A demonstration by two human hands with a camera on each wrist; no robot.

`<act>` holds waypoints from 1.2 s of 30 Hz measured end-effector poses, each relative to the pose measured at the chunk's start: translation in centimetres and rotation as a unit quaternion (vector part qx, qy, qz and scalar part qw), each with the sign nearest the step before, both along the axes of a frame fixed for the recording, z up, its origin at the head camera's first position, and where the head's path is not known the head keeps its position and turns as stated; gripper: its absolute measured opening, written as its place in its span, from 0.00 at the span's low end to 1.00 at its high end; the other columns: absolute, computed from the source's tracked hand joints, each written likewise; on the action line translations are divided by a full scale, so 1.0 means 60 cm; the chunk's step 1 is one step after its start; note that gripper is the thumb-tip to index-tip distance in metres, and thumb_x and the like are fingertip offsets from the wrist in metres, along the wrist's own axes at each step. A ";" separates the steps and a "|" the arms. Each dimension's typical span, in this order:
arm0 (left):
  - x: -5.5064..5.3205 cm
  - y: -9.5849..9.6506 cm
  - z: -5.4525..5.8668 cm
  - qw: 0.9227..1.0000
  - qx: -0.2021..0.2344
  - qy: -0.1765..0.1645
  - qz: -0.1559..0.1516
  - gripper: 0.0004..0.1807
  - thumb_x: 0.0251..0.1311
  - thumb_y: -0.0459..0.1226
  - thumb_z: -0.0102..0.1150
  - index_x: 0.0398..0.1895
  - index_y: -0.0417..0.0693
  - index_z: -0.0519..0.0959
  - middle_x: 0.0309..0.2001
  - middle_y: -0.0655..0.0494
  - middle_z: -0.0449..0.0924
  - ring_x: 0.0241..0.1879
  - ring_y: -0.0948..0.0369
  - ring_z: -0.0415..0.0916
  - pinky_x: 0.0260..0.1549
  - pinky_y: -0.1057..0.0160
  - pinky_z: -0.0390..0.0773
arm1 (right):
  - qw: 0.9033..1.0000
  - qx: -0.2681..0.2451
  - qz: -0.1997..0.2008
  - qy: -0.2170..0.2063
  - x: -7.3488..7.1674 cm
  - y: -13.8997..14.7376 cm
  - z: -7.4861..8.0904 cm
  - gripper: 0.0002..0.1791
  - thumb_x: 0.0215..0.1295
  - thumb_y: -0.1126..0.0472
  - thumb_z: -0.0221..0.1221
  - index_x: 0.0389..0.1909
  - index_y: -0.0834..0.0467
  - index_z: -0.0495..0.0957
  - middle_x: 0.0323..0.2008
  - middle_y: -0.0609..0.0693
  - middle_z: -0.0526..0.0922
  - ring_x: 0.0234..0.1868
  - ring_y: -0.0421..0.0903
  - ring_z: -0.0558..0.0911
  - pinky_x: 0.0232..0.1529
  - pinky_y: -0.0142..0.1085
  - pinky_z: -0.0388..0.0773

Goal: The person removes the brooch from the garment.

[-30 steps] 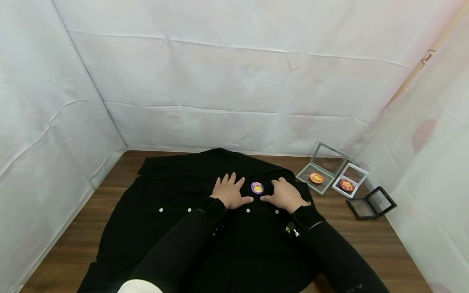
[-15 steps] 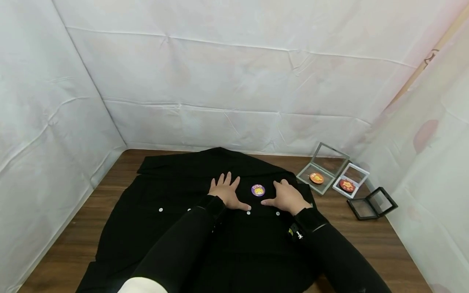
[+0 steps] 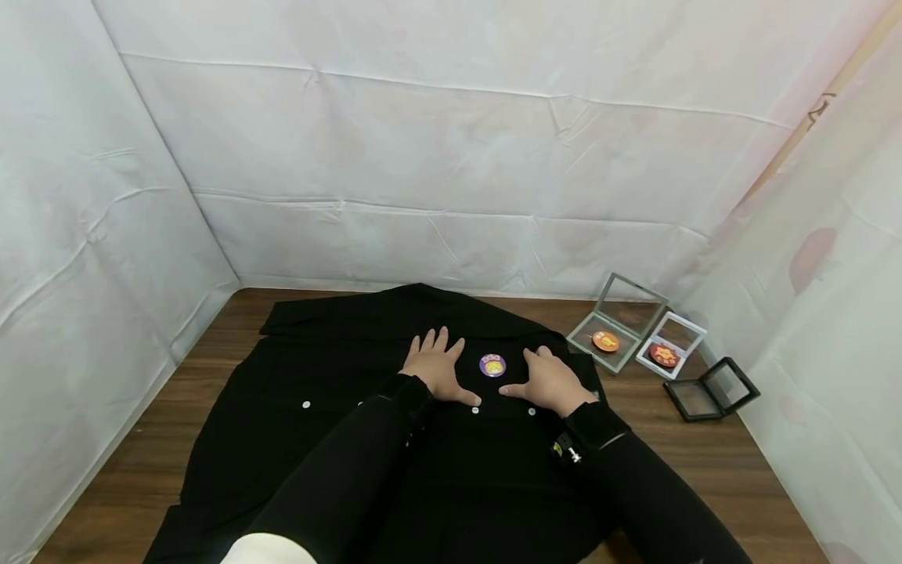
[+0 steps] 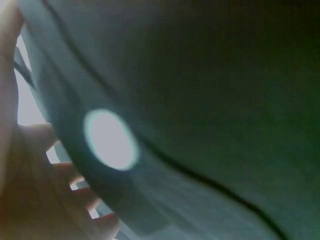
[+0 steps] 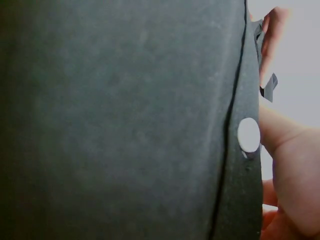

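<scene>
A black shirt with white buttons lies spread on the wooden table. On it sits a round purple pin badge with a yellow figure. Just left of the badge my left hand rests flat on the cloth, fingers spread and thumb pointing right. To the badge's right, my right hand rests on the shirt, thumb stretched toward the left. Neither hand touches the badge. In the left wrist view a white button shows on the dark cloth; another button appears in the right wrist view.
At the right stand a grey clear case holding an orange badge, a white case with a red badge, and a black case, all standing open. White cloth walls border the wooden table.
My left hand has slid slightly toward me and to the left, its thumb now near a button. My right hand has shifted only a little. The badge stays between them.
</scene>
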State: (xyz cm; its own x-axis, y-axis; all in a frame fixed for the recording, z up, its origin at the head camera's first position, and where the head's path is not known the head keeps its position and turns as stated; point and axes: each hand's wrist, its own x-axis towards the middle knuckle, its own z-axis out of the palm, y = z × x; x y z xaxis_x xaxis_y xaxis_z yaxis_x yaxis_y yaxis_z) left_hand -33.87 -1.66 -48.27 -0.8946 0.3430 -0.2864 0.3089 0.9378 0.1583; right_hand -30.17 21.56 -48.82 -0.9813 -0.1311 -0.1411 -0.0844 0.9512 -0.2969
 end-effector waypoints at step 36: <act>0.006 0.004 0.003 0.999 0.022 -0.025 -0.012 0.50 0.60 0.71 0.58 0.83 0.70 0.54 0.84 0.51 0.40 0.81 0.46 0.37 0.75 0.38 0.42 | 0.992 0.051 0.110 0.047 -0.026 -0.048 0.028 0.23 0.66 0.53 0.70 0.56 0.63 0.82 0.44 0.53 0.82 0.39 0.45 0.81 0.48 0.44 0.80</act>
State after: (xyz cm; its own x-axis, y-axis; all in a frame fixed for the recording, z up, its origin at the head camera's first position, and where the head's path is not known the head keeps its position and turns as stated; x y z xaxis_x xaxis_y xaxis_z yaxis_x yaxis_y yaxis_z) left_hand -33.50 -1.42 -48.08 -0.8707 0.3784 -0.3141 0.3229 0.9216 0.2154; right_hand -31.74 18.65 -47.15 -0.9398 -0.3335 -0.0744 -0.3160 0.9312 -0.1818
